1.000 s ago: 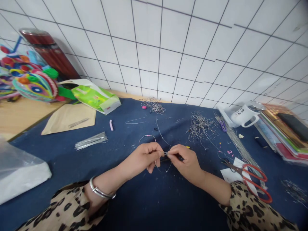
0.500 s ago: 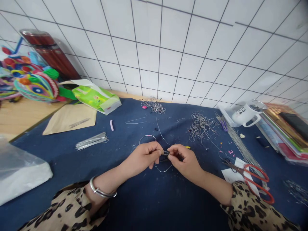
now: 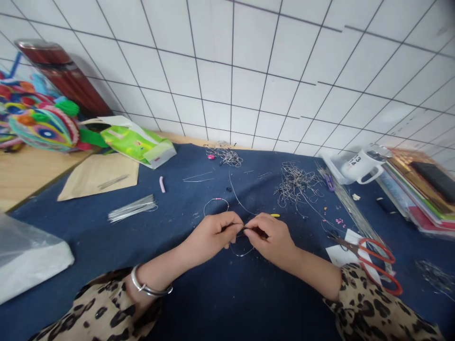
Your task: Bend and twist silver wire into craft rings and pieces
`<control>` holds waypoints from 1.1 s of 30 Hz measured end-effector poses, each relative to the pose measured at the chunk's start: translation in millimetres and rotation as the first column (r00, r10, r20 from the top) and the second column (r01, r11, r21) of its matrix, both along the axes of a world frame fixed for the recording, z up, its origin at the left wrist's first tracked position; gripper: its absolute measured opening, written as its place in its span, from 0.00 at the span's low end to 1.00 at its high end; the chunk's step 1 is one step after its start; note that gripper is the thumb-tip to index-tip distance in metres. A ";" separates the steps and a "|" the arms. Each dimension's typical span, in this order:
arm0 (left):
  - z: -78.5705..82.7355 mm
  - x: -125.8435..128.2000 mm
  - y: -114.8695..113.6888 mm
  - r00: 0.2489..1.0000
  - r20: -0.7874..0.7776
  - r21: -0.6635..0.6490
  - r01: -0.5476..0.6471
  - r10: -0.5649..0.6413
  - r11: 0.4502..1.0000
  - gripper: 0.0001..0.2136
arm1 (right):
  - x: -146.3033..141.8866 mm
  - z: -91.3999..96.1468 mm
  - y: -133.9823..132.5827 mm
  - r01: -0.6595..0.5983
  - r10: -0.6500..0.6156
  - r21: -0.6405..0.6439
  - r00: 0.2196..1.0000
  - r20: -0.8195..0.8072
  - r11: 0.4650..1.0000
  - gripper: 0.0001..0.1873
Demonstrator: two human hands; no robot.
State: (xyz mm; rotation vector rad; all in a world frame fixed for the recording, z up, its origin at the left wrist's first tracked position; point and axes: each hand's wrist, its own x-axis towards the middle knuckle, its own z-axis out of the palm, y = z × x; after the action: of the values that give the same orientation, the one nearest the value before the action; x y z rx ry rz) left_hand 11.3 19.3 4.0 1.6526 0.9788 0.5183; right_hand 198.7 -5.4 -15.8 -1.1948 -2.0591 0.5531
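In the middle of the dark blue cloth, my left hand [image 3: 215,237] pinches a thin beaded wire [image 3: 218,199] between thumb and fingers. Its fingertips almost meet those of my right hand [image 3: 273,238], which is also closed in a pinch on the wire. One loop with pink beads curves out beyond my left hand, and another with pale beads hangs below the fingertips. A loose strand runs up and away over the cloth. The exact spot being pinched is hidden by the fingers. Just behind my right hand lies a small yellow piece [image 3: 275,215].
Red-handled scissors [image 3: 378,258] lie on white paper at right, near scattered pink beads [image 3: 340,221]. Tangled wire [image 3: 296,183] sits behind my right hand. A wire bundle [image 3: 132,208] lies left. A white mug [image 3: 362,166] and books [image 3: 423,189] stand at far right.
My two hands have come closer together, and the small gap between their fingertips has nearly closed. The whole view has shifted slightly.
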 end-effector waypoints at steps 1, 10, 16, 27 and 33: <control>-0.5 0.5 0.0 0.999 0.043 -0.013 -0.010 0.011 1.000 0.08 | 0.2 0.2 0.2 0.007 -0.007 0.003 1.000 0.003 1.000 0.05; -7.6 3.7 -1.8 0.960 0.267 -0.287 0.000 0.080 0.958 0.12 | 1.8 -0.6 -0.2 0.008 -0.011 0.072 0.999 0.041 0.997 0.06; 1.5 0.3 -2.9 0.996 0.078 -0.059 -0.030 0.034 0.998 0.11 | 0.8 2.0 -2.3 0.020 -0.022 0.057 0.999 0.045 0.998 0.07; -3.3 3.4 -3.4 0.987 0.082 -0.040 -0.137 0.139 0.990 0.10 | -1.0 -2.8 -1.2 0.028 -0.103 -0.392 0.980 -0.171 0.920 0.17; 3.5 1.9 -1.6 0.989 0.024 0.055 -0.148 0.147 0.987 0.10 | -5.0 -2.5 -2.4 0.033 -0.147 -0.469 0.967 -0.207 0.882 0.06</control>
State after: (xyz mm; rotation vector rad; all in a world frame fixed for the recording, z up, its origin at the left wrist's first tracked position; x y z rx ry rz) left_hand 13.2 17.7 7.5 1.6295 1.0858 0.6661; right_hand 193.7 -7.8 -18.3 -1.4042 -1.7040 1.1329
